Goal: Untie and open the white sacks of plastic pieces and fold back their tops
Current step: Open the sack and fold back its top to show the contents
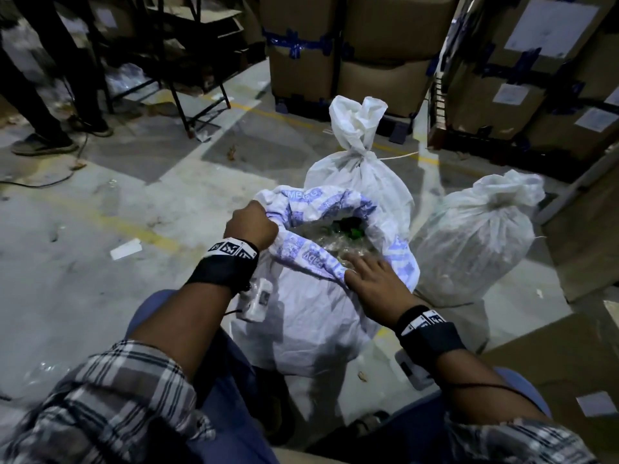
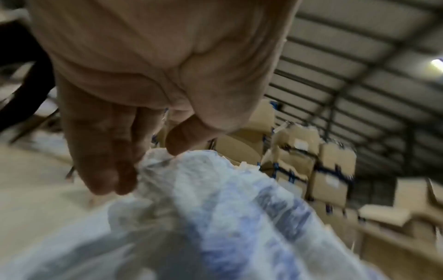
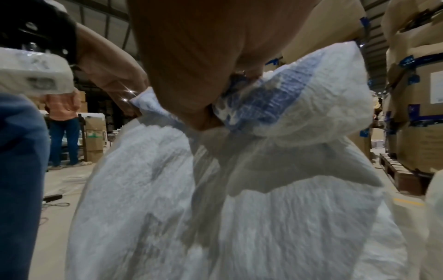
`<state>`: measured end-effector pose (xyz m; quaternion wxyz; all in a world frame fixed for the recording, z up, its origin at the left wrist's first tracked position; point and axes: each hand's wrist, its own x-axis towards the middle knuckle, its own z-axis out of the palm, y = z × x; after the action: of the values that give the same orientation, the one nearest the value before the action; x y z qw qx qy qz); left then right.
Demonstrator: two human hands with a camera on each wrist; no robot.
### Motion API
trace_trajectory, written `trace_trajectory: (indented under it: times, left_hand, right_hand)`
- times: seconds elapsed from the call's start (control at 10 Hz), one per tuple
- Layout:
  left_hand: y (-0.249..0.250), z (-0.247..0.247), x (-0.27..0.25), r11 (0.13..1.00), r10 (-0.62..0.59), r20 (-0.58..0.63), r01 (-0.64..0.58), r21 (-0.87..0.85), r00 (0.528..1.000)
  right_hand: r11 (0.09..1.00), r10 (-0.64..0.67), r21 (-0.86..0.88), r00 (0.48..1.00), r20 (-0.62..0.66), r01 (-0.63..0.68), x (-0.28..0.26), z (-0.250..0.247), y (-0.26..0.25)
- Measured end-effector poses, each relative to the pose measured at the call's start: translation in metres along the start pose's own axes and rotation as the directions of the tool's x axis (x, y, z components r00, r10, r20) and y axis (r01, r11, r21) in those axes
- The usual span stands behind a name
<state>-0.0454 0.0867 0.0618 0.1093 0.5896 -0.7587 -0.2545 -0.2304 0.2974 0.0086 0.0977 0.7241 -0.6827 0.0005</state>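
An open white sack (image 1: 301,316) with blue print on its rolled rim (image 1: 315,259) stands on the floor in front of me. Clear and green plastic pieces (image 1: 338,239) show inside it. My left hand (image 1: 258,222) grips the left side of the rim; in the left wrist view, fingers and thumb of that left hand (image 2: 143,157) pinch the bunched cloth (image 2: 215,208). My right hand (image 1: 368,276) lies over the near rim with its fingers straight, reaching inward. In the right wrist view its fingers are hidden behind the folded rim (image 3: 299,106). Two tied sacks stand behind (image 1: 360,182) and to the right (image 1: 475,236).
Stacked cardboard boxes (image 1: 335,61) with blue tape rise behind the sacks and on the right (image 1: 536,82). Another carton (image 1: 562,373) sits close at my right. A person's legs (image 1: 50,128) and a metal stand (image 1: 187,95) are at the far left. A paper scrap (image 1: 125,249) lies on the floor.
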Motion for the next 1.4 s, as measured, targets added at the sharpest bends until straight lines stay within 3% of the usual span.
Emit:
trace_trajectory:
  times: [0.1,0.2,0.3,0.4,0.5,0.6,0.7,0.8,0.9,1.0,1.1,1.2,1.3,1.4]
  left_hand:
    - [0.009,0.008,0.004,0.997,-0.044,0.1,0.05,-0.055,0.994]
    - [0.011,0.017,0.006,0.996,-0.029,0.099,0.037,-0.08,0.995]
    - [0.011,0.017,0.01,0.965,-0.082,0.071,0.097,-0.243,0.994]
    - [0.015,-0.001,0.015,0.85,-0.201,0.101,0.225,-0.476,0.974]
    - [0.013,-0.031,0.027,0.55,-0.17,0.289,0.334,-0.765,0.942]
    - [0.008,-0.039,0.024,0.458,-0.109,0.465,0.46,-0.761,0.879]
    - [0.002,-0.025,0.016,0.638,-0.155,0.399,0.4,-0.659,0.904]
    - [-0.004,-0.016,0.015,0.754,-0.244,0.244,0.342,-0.561,0.939]
    - [-0.01,-0.01,0.008,0.948,-0.212,-0.087,0.183,-0.261,0.973]
    - [-0.004,-0.005,-0.007,0.993,0.048,-0.245,-0.021,0.113,0.968]
    - [0.002,0.002,0.0,0.997,-0.032,-0.124,0.041,0.072,0.992]
    - [0.002,0.009,0.006,0.998,-0.034,-0.039,0.036,0.055,0.999]
    - [-0.002,0.008,0.014,0.99,-0.104,-0.031,0.1,-0.096,0.994]
    - [-0.016,-0.015,0.044,0.876,-0.202,0.09,0.221,-0.428,0.975]
  right_hand:
    - [0.999,0.029,0.031,0.984,0.176,-0.035,0.003,-0.008,-0.008]
    - [0.983,0.15,0.076,0.974,0.171,-0.165,0.011,-0.014,-0.021]
    - [0.93,0.261,0.255,0.964,0.046,-0.264,0.02,-0.02,-0.035]
    - [0.948,0.262,0.206,0.963,-0.066,-0.243,0.026,-0.018,-0.048]
    - [0.997,0.053,-0.044,0.983,-0.177,-0.062,0.017,-0.003,-0.061]
    - [0.983,-0.055,-0.186,0.967,-0.249,0.008,0.012,0.009,-0.056]
    - [0.981,-0.069,-0.192,0.975,-0.212,0.027,0.012,0.019,-0.051]
    - [0.99,-0.026,-0.144,0.986,-0.165,0.002,0.006,0.028,-0.056]
    - [0.986,0.123,-0.107,0.989,-0.083,-0.131,0.005,0.026,-0.055]
    - [0.977,0.213,-0.038,0.976,0.049,-0.211,0.01,0.02,-0.059]
    - [0.961,0.247,0.105,0.966,0.08,-0.254,0.015,0.008,-0.063]
    - [0.883,0.322,0.311,0.936,0.146,-0.352,0.02,-0.003,-0.061]
    - [0.903,0.281,0.284,0.943,0.179,-0.323,0.022,-0.007,-0.065]
    - [0.981,0.188,0.045,0.98,0.064,-0.191,0.014,-0.003,-0.08]
